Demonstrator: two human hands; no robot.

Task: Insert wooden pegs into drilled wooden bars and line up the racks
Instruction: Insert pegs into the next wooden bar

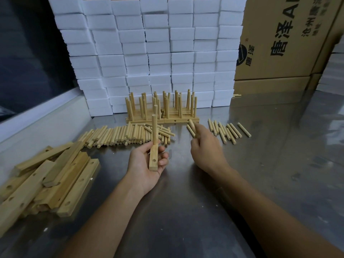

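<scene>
My left hand [147, 164] grips a drilled wooden bar [153, 159] end-on over the metal table. Two pegs [154, 130] stand upright in the bar, and one open hole shows near its close end. My right hand [205, 148] reaches forward and pinches a loose peg [192, 126] just in front of the finished racks [162, 110], which stand side by side with their pegs up. A big heap of loose pegs [128, 135] lies left of centre. A smaller spread of pegs [228, 132] lies to the right. Several bare drilled bars [46, 177] are piled at the left.
A wall of stacked white foam blocks [149, 53] rises behind the racks. Brown cardboard boxes [283, 43] stand at the back right. The steel table [186, 202] has a raised white edge [42, 116] along its left side.
</scene>
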